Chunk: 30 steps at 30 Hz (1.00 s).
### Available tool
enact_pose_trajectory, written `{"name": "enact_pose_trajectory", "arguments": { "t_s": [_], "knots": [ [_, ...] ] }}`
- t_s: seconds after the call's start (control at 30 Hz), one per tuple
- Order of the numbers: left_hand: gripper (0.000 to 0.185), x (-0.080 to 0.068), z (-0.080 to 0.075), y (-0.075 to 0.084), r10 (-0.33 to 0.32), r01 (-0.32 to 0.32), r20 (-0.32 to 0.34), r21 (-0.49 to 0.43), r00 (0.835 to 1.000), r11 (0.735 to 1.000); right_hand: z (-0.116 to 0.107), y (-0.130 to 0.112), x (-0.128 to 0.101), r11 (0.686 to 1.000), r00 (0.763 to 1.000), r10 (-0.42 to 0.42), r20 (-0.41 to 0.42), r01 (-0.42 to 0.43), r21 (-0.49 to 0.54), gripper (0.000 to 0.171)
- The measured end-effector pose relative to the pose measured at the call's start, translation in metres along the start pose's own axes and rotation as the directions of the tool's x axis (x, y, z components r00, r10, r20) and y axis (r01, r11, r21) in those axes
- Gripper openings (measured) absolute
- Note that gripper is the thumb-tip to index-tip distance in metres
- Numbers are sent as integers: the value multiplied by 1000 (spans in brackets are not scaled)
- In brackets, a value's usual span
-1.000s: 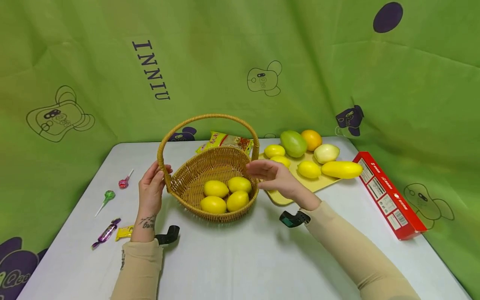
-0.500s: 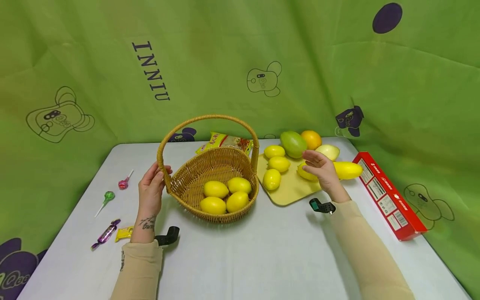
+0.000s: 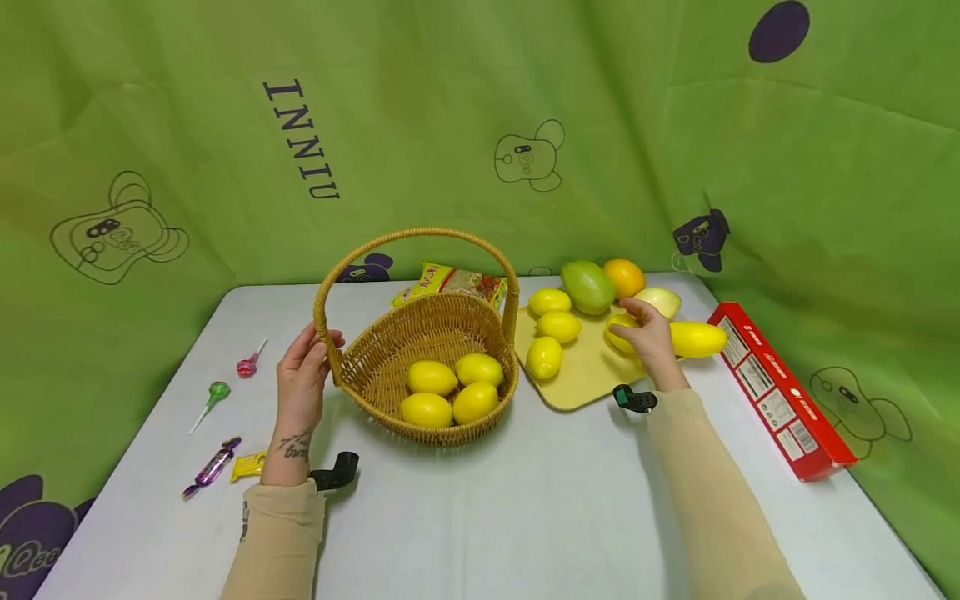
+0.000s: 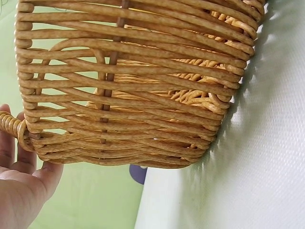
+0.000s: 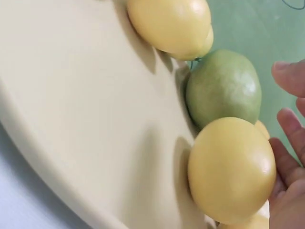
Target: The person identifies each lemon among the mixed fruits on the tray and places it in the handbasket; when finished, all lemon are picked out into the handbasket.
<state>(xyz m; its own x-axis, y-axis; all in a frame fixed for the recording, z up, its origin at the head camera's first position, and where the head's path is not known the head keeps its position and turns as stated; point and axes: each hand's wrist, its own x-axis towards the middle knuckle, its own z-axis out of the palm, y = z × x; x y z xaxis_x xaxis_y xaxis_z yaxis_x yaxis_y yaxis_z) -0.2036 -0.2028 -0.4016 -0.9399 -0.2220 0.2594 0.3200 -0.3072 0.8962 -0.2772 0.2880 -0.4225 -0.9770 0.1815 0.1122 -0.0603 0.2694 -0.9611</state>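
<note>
Head view, left to right: sweets [image 3: 216, 461] and lollipops [image 3: 218, 390] lie near the table's [image 3: 480, 517] left edge; my left hand [image 3: 302, 386] holds the basket [image 3: 390, 346] where its handle meets the rim, fingers curled about the wicker, exactly as it did a second ago. Four lemons [image 3: 432, 377] lie inside the basket. Beside it stands the tray [image 3: 581, 379], bearing three more free lemons [image 3: 543, 357], a green fruit [image 3: 588, 287], an orange [image 3: 624, 277] and a long yellow fruit [image 3: 697, 339]; a red box [image 3: 780, 389] lies farther right. What has changed is my right hand [image 3: 651, 340]: a second ago it hovered open at the basket's right rim, and it has since crossed to the tray, where it now closes over a lemon [image 3: 619, 330] near the tray's far right. I judge this the start of another pick, the fifth lemon bound for the basket. Left wrist view: my palm [image 4: 19, 195] sits against the basket's base and handle root. Right wrist view: my fingers [image 5: 290, 138] cup the lemon [image 5: 232, 170], which still rests on the tray [image 5: 71, 109], touching the green fruit [image 5: 224, 87]; the forearm reaches out straight, palm down, wrist low over the tray's near edge.
</note>
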Motion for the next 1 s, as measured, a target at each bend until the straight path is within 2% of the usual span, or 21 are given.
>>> {"name": "enact_pose_trajectory", "arguments": {
  "t_s": [0.13, 0.3, 0.53, 0.83, 1.0],
  "knots": [
    [36, 1, 0, 0, -5, 5, 4, -6, 1000, 1000, 3, 3, 3, 1000, 1000, 16, -19, -16, -23, 58],
    [35, 0, 0, 0, 3, -3, 9, -21, 1000, 1000, 8, 8, 4, 1000, 999, 20, -37, -20, -5, 58],
    [36, 0, 0, 0, 7, -7, 13, -4, 1000, 1000, 12, 16, 7, 997, 995, 80, -53, -81, -12, 61],
    [38, 0, 0, 0, 16, -16, 19, -6, 1000, 1000, 15, 18, 6, 986, 986, 165, -1, -165, 3, 72],
    [36, 0, 0, 0, 23, -23, 24, -17, 999, 1000, 12, 18, 5, 980, 984, 179, 25, -180, 88, 71]
  ]
}}
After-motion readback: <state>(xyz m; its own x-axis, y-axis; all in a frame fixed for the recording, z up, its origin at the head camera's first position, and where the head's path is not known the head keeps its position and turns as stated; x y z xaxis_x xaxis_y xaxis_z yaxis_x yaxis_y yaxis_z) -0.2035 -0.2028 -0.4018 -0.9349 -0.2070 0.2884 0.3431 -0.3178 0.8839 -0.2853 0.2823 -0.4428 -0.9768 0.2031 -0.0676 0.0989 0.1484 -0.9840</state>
